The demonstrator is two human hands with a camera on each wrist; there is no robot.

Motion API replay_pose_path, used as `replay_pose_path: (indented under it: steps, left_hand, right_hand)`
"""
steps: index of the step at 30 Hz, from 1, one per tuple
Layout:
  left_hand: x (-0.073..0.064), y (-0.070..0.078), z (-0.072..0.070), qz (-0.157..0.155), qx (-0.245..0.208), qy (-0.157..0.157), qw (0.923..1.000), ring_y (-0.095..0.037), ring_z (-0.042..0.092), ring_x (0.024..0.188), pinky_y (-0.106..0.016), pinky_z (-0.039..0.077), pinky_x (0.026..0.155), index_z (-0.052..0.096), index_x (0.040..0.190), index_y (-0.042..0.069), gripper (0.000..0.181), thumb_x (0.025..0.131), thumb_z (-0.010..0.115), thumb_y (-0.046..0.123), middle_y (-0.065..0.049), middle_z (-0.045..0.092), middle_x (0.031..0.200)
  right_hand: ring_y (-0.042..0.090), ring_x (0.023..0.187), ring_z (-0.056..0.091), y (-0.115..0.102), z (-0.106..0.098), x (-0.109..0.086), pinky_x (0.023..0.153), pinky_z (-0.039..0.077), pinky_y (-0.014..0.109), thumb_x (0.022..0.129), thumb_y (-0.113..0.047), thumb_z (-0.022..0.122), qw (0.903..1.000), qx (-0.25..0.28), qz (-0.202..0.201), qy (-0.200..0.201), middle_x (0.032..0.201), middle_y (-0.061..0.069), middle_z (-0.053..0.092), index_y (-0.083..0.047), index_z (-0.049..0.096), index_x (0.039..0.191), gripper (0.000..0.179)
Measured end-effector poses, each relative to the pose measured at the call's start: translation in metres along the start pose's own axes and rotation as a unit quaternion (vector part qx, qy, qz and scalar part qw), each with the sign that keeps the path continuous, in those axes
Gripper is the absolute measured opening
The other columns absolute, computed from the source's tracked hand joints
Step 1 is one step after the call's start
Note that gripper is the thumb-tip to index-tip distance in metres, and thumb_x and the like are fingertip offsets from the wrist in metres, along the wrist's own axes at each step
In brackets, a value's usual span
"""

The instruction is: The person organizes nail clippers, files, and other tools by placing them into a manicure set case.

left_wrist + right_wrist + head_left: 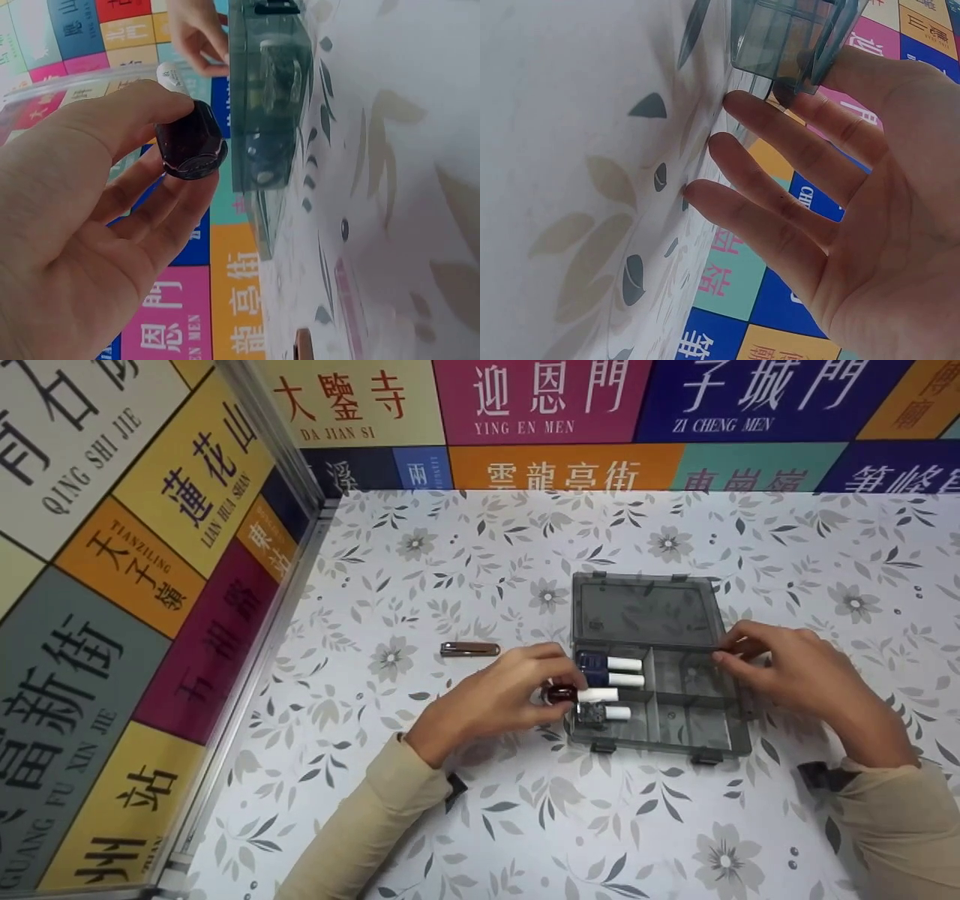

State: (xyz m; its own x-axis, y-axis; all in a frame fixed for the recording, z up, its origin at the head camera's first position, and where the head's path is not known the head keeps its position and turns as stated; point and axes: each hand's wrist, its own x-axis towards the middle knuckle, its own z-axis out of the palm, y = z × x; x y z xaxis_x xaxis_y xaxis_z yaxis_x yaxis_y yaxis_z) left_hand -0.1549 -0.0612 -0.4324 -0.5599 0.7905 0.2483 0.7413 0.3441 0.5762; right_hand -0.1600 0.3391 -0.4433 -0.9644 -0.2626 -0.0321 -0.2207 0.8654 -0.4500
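In the head view, my left hand [517,686] pinches a dark red nail polish bottle [561,694] with a white cap, over the left side of a grey see-through plastic box [660,746]. The left wrist view shows the bottle [189,142] between thumb and fingers, base toward the camera. Dark blue nail polish [592,666] and a dark grey nail polish bottle [591,715], both white-capped, lie in the left compartments. With thumb and index finger, my right hand [795,671] pinches the box's right edge near the lid; its other fingers extend past the box [772,45].
The box's lid [645,611] is folded back, away from me. Left of the box, a nail clipper [470,649] lies on the flower-patterned tabletop [525,825]. Panels printed with place names [540,397] stand behind and to the left.
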Motion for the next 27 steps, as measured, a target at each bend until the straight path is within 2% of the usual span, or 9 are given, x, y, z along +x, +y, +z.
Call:
replay_pose_path:
  steps: [8, 14, 24, 27]
  left_hand:
    - [0.015, 0.007, 0.012, 0.008, 0.014, -0.021, 0.9996, -0.012, 0.069, 0.102, -0.012, 0.056, 0.092, 0.076, 0.123, 0.011, 0.024, 0.1, 0.077, 0.016, -0.003, 0.072, 0.123]
    - [0.023, 0.009, 0.019, 0.022, 0.01, -0.027, 0.9994, -0.012, 0.068, 0.103, -0.011, 0.053, 0.092, 0.076, 0.124, 0.011, 0.023, 0.101, 0.075, 0.016, -0.003, 0.071, 0.121]
    - [0.026, 0.014, 0.028, 0.022, 0.028, -0.06, 0.9975, -0.009, 0.067, 0.106, -0.011, 0.053, 0.095, 0.076, 0.124, 0.013, 0.024, 0.102, 0.075, 0.021, -0.001, 0.071, 0.122]
    - [0.026, 0.015, 0.03, 0.018, 0.045, -0.076, 0.9959, -0.009, 0.067, 0.106, -0.011, 0.054, 0.094, 0.076, 0.126, 0.013, 0.025, 0.102, 0.075, 0.022, -0.002, 0.07, 0.123]
  right_hand:
    - [0.043, 0.105, 0.078, 0.001, 0.0, 0.0, 0.083, 0.056, 0.071, 0.106, -0.038, 0.071, 1.0, -0.001, -0.008, 0.003, 0.113, 0.014, 0.083, -0.02, 0.075, 0.116, 0.02]
    - [0.045, 0.106, 0.078, -0.001, 0.0, 0.0, 0.084, 0.055, 0.072, 0.106, -0.037, 0.07, 1.0, 0.002, -0.008, 0.0, 0.113, 0.015, 0.083, -0.02, 0.075, 0.117, 0.021]
    - [0.044, 0.105, 0.078, 0.0, 0.001, 0.0, 0.083, 0.056, 0.072, 0.106, -0.037, 0.07, 0.9999, 0.001, -0.01, 0.0, 0.113, 0.015, 0.083, -0.019, 0.075, 0.116, 0.02]
    - [0.045, 0.104, 0.078, 0.001, 0.001, 0.001, 0.083, 0.056, 0.072, 0.106, -0.037, 0.07, 0.9999, 0.002, -0.01, -0.001, 0.113, 0.016, 0.082, -0.019, 0.075, 0.115, 0.02]
